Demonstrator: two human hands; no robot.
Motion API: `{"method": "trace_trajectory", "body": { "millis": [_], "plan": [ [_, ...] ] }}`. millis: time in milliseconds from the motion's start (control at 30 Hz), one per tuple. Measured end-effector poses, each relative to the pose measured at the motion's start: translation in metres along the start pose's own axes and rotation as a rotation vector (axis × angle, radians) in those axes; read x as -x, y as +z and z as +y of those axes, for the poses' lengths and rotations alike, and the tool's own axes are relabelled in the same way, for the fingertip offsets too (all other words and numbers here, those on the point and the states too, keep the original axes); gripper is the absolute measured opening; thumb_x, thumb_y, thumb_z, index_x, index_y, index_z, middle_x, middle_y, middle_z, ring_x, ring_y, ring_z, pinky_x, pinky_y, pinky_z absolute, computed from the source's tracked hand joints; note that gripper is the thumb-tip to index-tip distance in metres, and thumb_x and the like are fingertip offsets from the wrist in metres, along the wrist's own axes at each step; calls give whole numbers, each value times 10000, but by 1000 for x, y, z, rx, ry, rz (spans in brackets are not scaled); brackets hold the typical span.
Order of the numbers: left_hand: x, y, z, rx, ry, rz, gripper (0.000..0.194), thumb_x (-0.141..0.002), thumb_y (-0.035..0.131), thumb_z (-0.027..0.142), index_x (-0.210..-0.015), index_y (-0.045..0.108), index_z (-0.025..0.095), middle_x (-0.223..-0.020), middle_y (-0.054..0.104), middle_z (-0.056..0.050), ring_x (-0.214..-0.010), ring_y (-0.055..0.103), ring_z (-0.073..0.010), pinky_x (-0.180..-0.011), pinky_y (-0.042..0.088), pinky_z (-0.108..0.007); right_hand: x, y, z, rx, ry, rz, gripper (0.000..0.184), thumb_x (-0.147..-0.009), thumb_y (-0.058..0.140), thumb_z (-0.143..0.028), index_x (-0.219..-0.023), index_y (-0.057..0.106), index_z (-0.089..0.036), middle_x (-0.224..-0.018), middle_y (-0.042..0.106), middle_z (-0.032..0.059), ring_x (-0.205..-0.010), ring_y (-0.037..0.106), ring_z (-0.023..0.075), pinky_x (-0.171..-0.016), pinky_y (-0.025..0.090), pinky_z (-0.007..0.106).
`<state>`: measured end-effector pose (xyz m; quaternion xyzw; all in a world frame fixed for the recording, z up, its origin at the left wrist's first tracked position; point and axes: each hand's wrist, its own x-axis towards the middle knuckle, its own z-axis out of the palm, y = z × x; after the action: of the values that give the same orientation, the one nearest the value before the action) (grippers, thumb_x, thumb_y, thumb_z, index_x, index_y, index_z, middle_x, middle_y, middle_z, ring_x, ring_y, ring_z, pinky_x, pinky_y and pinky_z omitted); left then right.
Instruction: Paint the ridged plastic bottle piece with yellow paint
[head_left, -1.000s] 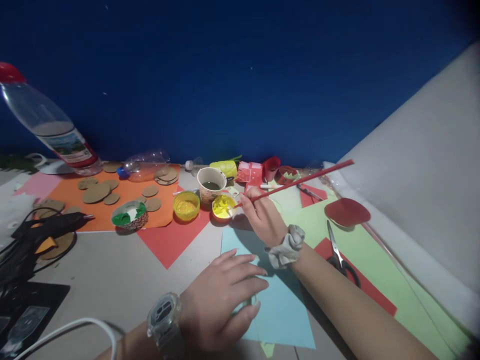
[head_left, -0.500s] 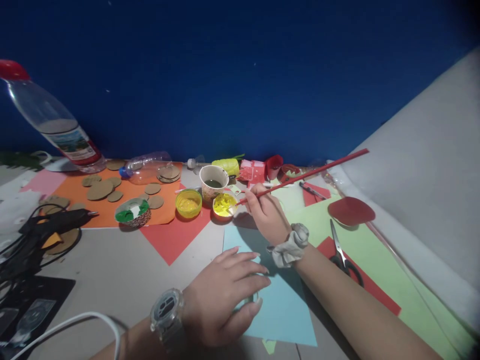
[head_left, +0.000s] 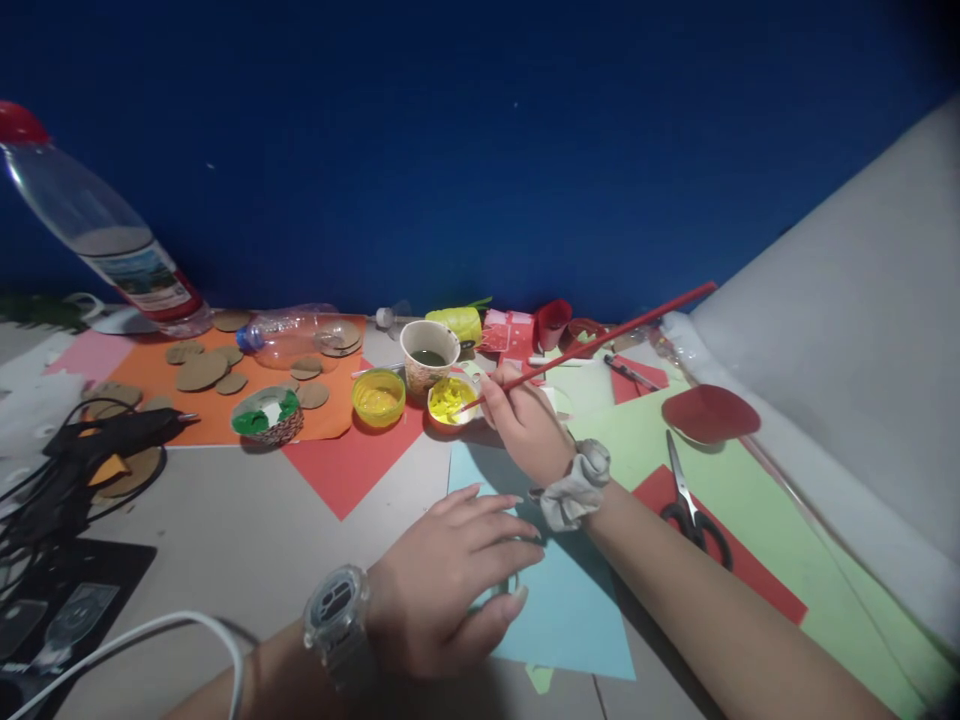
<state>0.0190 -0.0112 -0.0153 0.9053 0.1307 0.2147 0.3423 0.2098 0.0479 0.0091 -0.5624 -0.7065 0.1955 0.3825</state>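
My right hand is closed around a long red paintbrush. The brush tip dips into yellow paint in a small white dish. Just left of it stands a tub of yellow paint, with a paper cup of dark liquid behind. My left hand curves over a round, pale-rimmed thing on the light blue paper. The hand covers most of that thing, so I cannot tell what it is.
Left are a patterned dish with green paint, cardboard discs, a glue gun, a lying bottle and a tall bottle. Right are scissors and a red paper oval. A blue wall stands behind.
The brush has shifted slightly, its far end now lower-left of before relative to the table, with the tip still in the yellow paint. My left hand keeps its place. The view has moved slightly.
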Motion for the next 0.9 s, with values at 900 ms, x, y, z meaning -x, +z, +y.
{"method": "trace_trajectory", "body": {
  "millis": [900],
  "plan": [
    [1, 1, 0, 9, 2, 14, 381, -974, 467, 301, -1334, 549, 207, -1357, 660, -86, -1408, 486, -277, -1214, 318, -493, 0, -1, -3, 25, -26, 45, 283, -1045, 379, -341, -773, 398, -266, -617, 482, -27, -579, 521, 204, -622, 409, 355]
  ]
}}
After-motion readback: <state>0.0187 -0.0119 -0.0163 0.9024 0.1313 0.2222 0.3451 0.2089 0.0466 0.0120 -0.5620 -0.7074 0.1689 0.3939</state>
